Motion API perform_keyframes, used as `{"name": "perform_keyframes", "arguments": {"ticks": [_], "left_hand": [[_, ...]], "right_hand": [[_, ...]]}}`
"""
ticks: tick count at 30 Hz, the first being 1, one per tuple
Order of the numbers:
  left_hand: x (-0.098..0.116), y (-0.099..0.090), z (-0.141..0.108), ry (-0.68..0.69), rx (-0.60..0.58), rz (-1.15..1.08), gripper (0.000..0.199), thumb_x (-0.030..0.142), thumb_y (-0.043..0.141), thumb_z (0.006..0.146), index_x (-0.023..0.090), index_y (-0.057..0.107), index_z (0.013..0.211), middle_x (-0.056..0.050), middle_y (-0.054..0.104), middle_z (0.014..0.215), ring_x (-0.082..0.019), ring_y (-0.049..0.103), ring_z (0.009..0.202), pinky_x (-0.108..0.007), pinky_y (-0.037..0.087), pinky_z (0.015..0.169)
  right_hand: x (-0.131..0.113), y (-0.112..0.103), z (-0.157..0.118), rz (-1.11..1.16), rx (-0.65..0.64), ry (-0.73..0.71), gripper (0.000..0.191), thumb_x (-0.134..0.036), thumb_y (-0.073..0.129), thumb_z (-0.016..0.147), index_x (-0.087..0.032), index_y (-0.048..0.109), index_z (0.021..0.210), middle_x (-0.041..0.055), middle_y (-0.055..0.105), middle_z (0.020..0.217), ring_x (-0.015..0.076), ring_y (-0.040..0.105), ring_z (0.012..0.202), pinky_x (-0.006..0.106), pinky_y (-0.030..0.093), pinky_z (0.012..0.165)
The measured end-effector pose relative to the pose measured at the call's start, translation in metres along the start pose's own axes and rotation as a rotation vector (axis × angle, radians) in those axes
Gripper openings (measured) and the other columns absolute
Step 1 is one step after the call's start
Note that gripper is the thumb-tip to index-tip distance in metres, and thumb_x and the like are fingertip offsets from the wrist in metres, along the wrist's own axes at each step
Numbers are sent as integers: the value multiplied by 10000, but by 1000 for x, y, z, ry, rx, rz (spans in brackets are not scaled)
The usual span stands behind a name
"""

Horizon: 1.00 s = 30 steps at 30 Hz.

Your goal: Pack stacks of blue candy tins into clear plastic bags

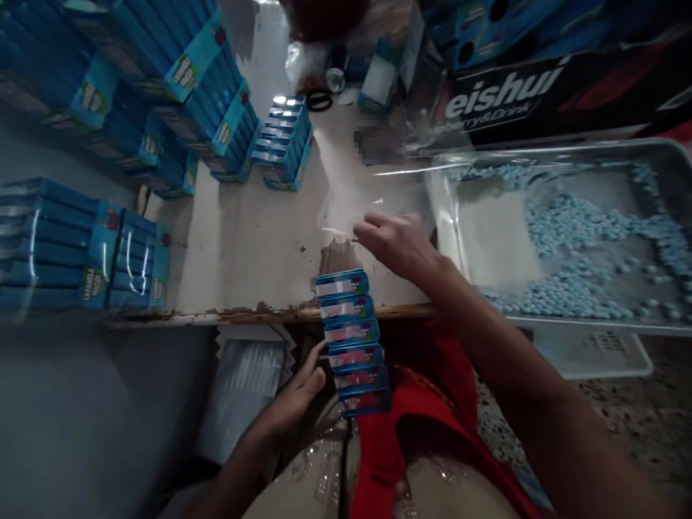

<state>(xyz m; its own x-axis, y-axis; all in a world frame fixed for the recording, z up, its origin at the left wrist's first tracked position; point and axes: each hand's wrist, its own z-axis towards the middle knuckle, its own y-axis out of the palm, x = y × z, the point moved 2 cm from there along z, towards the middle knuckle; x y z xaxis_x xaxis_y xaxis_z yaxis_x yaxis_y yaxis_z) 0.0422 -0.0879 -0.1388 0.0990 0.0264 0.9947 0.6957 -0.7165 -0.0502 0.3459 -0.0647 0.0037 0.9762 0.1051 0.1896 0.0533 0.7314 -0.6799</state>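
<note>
Lettering in white reads "eishui" on the black carton [562,101] at the far right of the counter [254,245]; beneath it a smaller, partly hidden line ends in "berry&Drink". I have one row of blue boxes [352,344] in my left grip [303,389], fingers and thumb against its side, and I count six box faces. The row lies in front of my lap, its far end reaching over the counter's near edge. Each face carries a pale or pinkish label whose words are too small for me to read.

My right grip [398,241] hangs over the counter beyond the row, fingers curled; it is blurred, and I cannot tell whether it pinches anything. At my lower left sit two wrapped blue packs, the larger [51,241] with a green label that seems to begin "CARAM", the rest unclear. One smaller blue block [282,144] stands farther back, near one black ring [318,100]. To my right is one metal tray [595,326] holding one cream sheet [497,238] and light-blue pieces [573,231], too many to count.
</note>
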Motion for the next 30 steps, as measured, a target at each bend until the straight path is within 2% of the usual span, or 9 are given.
{"name": "perform_keyframes", "arguments": {"ticks": [3,5,7,9,13,16,20,25,30], "left_hand": [[56,-31,17,249,352,506,466,671,675,983,246,832,1089,-78,817,1080,-260,765,1035,-373,592,944],[92,-47,41,581,663,768,328,517,735,998,226,820,1121,-62,811,1033,-219,747,941,-337,579,886],[117,-52,78,963,695,1086,259,411,779,985,224,826,1157,-88,805,1162,-245,713,1096,-392,534,1044],[130,-54,120,1171,559,1337,295,382,757,998,205,815,1227,-120,770,1289,-285,660,1201,-440,502,1089],[142,-57,184,1133,274,1649,197,306,668,1034,191,827,1022,-101,778,1112,-289,653,1074,-426,506,917],[145,-56,199,1028,175,1793,171,181,675,995,172,775,856,-77,733,869,-256,633,879,-376,451,736],[139,-50,189,981,301,1825,186,105,688,946,176,704,775,-69,699,780,-240,614,779,-377,323,607],[114,-35,163,1078,532,1792,265,54,649,931,200,625,711,-39,670,723,-215,590,699,-380,269,568],[114,-27,143,890,512,1734,204,157,704,968,207,663,775,-25,695,753,-202,616,690,-358,314,587]], "right_hand": [[-15,35,21,42,-293,-59,210,-248,537,1097,-216,744,1102,35,728,1044,120,484,698,317,169,576],[-18,50,25,68,-370,-77,241,-246,511,1109,-219,748,1141,48,735,1081,130,535,743,316,173,588],[-18,58,25,100,-393,-87,238,-244,523,1106,-219,752,1166,57,739,1084,138,575,775,316,184,602],[-17,62,24,133,-402,-88,215,-257,559,1097,-214,759,1163,63,741,1074,145,605,809,314,202,616],[-17,67,24,184,-445,-73,175,-253,607,1081,-186,762,1129,74,746,1059,153,634,863,308,234,646],[-17,69,26,250,-448,-15,151,-279,668,1054,-159,757,1076,82,754,1047,151,628,848,302,259,665],[-8,64,12,345,-441,153,191,-328,701,1039,-152,765,1074,83,773,1083,164,663,921,281,321,714],[-1,48,-29,175,-493,319,218,-333,620,1074,-220,802,1034,60,797,1101,194,704,929,318,202,650],[-11,35,-39,277,-592,406,246,-272,581,1068,-210,819,1087,71,813,1139,232,742,1025,320,277,690]]}}
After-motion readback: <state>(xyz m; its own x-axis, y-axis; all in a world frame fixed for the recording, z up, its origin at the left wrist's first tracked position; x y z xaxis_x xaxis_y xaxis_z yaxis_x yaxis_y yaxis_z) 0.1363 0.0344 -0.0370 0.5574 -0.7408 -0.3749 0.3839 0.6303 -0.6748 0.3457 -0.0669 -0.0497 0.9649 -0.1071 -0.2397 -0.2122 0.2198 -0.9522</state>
